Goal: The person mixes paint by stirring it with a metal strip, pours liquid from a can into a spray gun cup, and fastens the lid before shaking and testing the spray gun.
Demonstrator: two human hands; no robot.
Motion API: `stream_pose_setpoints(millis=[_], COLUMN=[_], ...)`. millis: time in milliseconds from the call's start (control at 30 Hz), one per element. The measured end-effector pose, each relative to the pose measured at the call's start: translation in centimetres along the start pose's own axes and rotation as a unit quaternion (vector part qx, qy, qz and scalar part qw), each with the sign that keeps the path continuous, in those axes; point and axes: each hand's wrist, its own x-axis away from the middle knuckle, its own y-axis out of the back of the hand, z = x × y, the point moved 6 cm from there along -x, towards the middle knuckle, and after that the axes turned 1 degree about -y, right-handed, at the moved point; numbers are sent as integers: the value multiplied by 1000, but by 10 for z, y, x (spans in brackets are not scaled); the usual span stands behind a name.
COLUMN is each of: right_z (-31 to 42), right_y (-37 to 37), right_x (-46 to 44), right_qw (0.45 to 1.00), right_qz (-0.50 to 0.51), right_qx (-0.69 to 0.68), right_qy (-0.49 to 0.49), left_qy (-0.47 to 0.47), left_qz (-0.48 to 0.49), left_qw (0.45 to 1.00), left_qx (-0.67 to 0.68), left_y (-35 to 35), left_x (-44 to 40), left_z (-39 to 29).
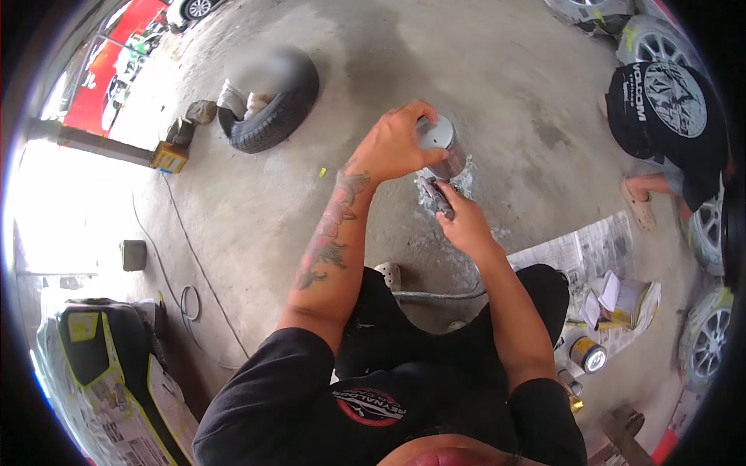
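Observation:
My left hand (400, 144) grips a round metal can (449, 145) from above, its fingers and thumb spread around the grey top. Just below the can, my right hand (465, 220) is closed around a dark handled tool (437, 197). The tool's far end is near a whitish, splattered patch on the floor, and its exact shape is hard to make out. The can is tilted a little, and I cannot tell whether its base touches the floor.
A tyre (289, 101) lies upper left, with a hose (186, 299) below it. Newspaper (579, 245) with cans (588, 355) spreads at right. A person in a black shirt (660, 105) is beside wheels (711, 334). Masked bodywork (101, 380) stands lower left.

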Motion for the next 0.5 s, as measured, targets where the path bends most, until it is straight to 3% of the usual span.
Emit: stream_pose_setpoints(millis=[233, 333, 433, 500], right_z=[-16, -23, -12, -16], right_y=[15, 31, 49, 57], right_x=[-4, -8, -10, -11], right_qw=[997, 992, 984, 974], right_qz=[-50, -88, -112, -161], right_qx=[-18, -25, -72, -94], right_qy=[-55, -83, -121, -124], left_qy=[-102, -13, 28, 74], left_qz=[-133, 126, 283, 392], left_qw=[986, 992, 958, 915], left_qx=[-22, 30, -22, 56], left_y=[0, -36, -82, -128], left_x=[0, 3, 20, 41], left_z=[-12, 4, 41, 71])
